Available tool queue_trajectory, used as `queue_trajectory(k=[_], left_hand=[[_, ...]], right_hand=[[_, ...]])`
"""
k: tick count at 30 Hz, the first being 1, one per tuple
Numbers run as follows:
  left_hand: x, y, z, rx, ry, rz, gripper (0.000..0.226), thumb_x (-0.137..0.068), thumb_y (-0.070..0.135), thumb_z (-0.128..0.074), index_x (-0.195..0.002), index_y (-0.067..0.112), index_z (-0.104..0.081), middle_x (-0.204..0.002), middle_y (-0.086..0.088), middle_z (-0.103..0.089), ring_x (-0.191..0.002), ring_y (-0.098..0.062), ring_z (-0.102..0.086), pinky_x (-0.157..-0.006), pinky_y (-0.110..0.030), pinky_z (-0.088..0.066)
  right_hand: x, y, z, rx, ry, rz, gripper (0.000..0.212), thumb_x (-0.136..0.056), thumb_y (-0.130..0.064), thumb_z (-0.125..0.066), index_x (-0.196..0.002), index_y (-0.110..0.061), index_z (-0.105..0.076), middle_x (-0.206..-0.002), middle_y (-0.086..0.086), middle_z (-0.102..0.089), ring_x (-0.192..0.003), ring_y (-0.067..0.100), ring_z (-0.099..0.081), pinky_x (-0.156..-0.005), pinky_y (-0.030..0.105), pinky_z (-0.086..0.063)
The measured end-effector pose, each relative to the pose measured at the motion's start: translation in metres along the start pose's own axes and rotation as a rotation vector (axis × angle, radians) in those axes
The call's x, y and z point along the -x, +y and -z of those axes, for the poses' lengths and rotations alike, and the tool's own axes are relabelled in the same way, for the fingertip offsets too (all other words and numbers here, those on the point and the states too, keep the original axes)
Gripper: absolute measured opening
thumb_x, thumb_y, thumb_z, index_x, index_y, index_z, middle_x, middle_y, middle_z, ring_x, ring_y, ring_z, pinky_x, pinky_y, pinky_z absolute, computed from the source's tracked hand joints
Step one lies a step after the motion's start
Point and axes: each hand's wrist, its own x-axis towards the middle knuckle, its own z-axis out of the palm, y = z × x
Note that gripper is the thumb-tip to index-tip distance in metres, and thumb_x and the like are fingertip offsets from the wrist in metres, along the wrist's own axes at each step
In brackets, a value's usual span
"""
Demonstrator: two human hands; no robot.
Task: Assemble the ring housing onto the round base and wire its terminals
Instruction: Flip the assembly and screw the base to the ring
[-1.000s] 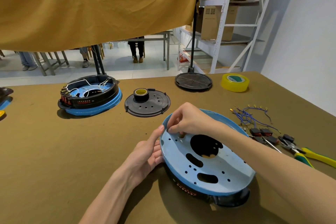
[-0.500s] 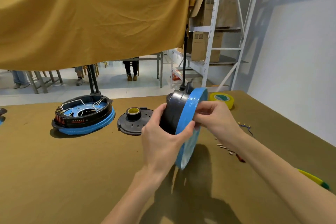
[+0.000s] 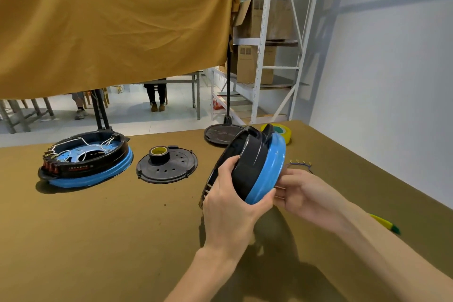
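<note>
I hold a blue round base (image 3: 268, 169) with a black ring housing (image 3: 247, 162) on it, lifted off the table and tilted on edge, housing side facing left. My left hand (image 3: 232, 203) grips the lower rim, thumb over the black housing. My right hand (image 3: 301, 193) supports the blue underside from the right, its fingertips hidden behind the base. Blue wires with gold terminals (image 3: 300, 164) lie on the table just beyond my right hand.
A finished wired unit (image 3: 85, 162) sits at the left. A black perforated cover with a tape roll (image 3: 166, 165) lies mid-table, another black disc (image 3: 220, 133) and yellow tape (image 3: 282, 131) behind. A yellow-green tool handle (image 3: 384, 224) lies at the right.
The base lay flat and upside down on the table a second ago; both hands lifted it and turned it on edge, and it now tilts further with the housing facing left.
</note>
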Motion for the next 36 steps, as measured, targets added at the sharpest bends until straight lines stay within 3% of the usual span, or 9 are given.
queue_trajectory(k=[7, 11, 17, 20, 24, 28, 31, 33, 36], left_hand=[[0.0, 0.006, -0.003, 0.007, -0.014, 0.023, 0.111, -0.067, 0.051, -0.093, -0.156, 0.026, -0.031, -0.134, 0.016, -0.064, -0.119, -0.001, -0.062, -0.097, -0.03, -0.058], [0.0, 0.003, -0.003, 0.014, -0.016, -0.007, 0.089, -0.071, 0.047, -0.092, -0.145, 0.022, -0.05, -0.127, 0.011, -0.064, -0.114, -0.006, -0.064, -0.088, -0.03, -0.061], [-0.014, -0.002, 0.006, 0.041, 0.026, -0.075, 0.075, -0.07, 0.042, -0.093, -0.135, 0.021, -0.059, -0.109, 0.018, -0.064, -0.1, 0.002, -0.065, -0.077, -0.01, -0.055], [-0.024, -0.005, 0.011, 0.048, 0.077, -0.047, 0.07, -0.071, 0.044, -0.091, -0.13, 0.02, -0.063, -0.106, 0.017, -0.068, -0.095, 0.0, -0.068, -0.073, -0.011, -0.056], [-0.049, -0.002, 0.02, 0.286, 0.151, 0.282, 0.059, -0.069, 0.058, -0.086, -0.114, 0.022, -0.072, -0.09, 0.017, -0.075, -0.084, 0.004, -0.072, -0.064, -0.014, -0.056], [-0.059, -0.016, 0.025, 0.588, 0.064, 0.818, 0.041, -0.074, 0.054, -0.085, -0.077, 0.014, -0.076, -0.066, 0.007, -0.075, -0.056, -0.003, -0.068, -0.044, -0.016, -0.046], [-0.051, -0.036, 0.033, 0.617, 0.046, 0.996, 0.052, -0.067, 0.055, -0.088, -0.085, 0.007, -0.076, -0.077, -0.004, -0.079, -0.063, -0.016, -0.069, -0.048, -0.024, -0.049], [-0.045, -0.05, 0.041, 0.633, 0.033, 1.032, 0.057, -0.068, 0.054, -0.088, -0.096, 0.006, -0.075, -0.081, -0.006, -0.08, -0.072, -0.02, -0.075, -0.053, -0.026, -0.055], [-0.036, -0.07, 0.054, 0.653, -0.047, 1.063, 0.062, -0.072, 0.055, -0.084, -0.104, 0.004, -0.071, -0.085, -0.008, -0.08, -0.077, -0.022, -0.079, -0.056, -0.026, -0.059]], right_hand=[[0.022, -0.017, -0.002, -0.109, -0.001, -0.041, 0.039, -0.092, -0.018, -0.057, -0.124, 0.002, -0.066, -0.123, 0.025, -0.067, -0.105, 0.034, -0.069, -0.082, 0.04, -0.06], [0.021, -0.018, -0.008, -0.087, 0.014, -0.032, 0.037, -0.09, -0.019, -0.063, -0.122, -0.001, -0.067, -0.117, 0.022, -0.07, -0.1, 0.031, -0.071, -0.08, 0.038, -0.06], [0.013, -0.022, -0.015, -0.116, -0.027, -0.018, 0.037, -0.09, -0.019, -0.066, -0.122, -0.001, -0.068, -0.116, 0.02, -0.07, -0.101, 0.03, -0.071, -0.083, 0.037, -0.06], [0.006, -0.026, -0.025, -0.024, -0.089, 0.038, 0.048, -0.095, -0.027, -0.063, -0.132, 0.004, -0.064, -0.119, 0.02, -0.066, -0.103, 0.029, -0.067, -0.088, 0.038, -0.058], [-0.012, -0.038, -0.053, 0.231, -0.154, 0.168, 0.035, -0.103, -0.034, -0.057, -0.112, -0.005, -0.074, -0.105, 0.012, -0.07, -0.093, 0.024, -0.067, -0.086, 0.035, -0.057], [-0.041, -0.032, -0.082, 0.846, 0.015, 0.285, 0.034, -0.107, -0.03, -0.052, -0.1, -0.01, -0.077, -0.084, 0.006, -0.066, -0.077, 0.015, -0.061, -0.073, 0.028, -0.052], [-0.059, -0.01, -0.081, 1.098, -0.034, 0.297, 0.029, -0.106, -0.014, -0.046, -0.107, -0.003, -0.073, -0.079, 0.012, -0.056, -0.071, 0.021, -0.051, -0.069, 0.042, -0.045], [-0.065, 0.005, -0.075, 1.225, -0.098, 0.307, 0.037, -0.103, -0.008, -0.047, -0.133, -0.019, -0.066, -0.084, 0.01, -0.062, -0.067, 0.019, -0.053, -0.064, 0.034, -0.046], [-0.074, 0.025, -0.072, 1.294, -0.045, 0.394, 0.041, -0.1, -0.011, -0.056, -0.138, -0.026, -0.062, -0.096, -0.002, -0.065, -0.079, 0.013, -0.063, -0.074, 0.033, -0.055]])
